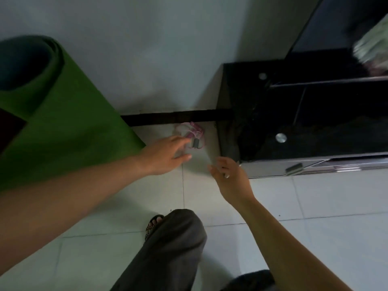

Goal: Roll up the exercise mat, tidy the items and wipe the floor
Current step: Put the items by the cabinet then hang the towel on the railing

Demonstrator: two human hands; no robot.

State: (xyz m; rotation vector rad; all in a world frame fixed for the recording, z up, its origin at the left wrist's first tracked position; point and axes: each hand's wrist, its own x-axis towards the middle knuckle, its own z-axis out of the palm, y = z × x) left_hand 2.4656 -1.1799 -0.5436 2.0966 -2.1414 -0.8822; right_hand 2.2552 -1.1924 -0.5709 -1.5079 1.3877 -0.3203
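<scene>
A rolled green exercise mat stands upright against the white wall at the left. On the floor by the wall lies a coiled pink skipping rope with dark handles, between the mat and a black cabinet. My left hand reaches over it with fingers straight, the fingertips right at the rope's dark handle; I cannot tell if they touch. My right hand hovers lower right of the rope, fingers relaxed and holding nothing.
A black glossy TV cabinet with round knobs stands at the right, close to the rope. A black skirting strip runs along the wall base. My leg in dark trousers and a sandalled foot are on the white tiled floor.
</scene>
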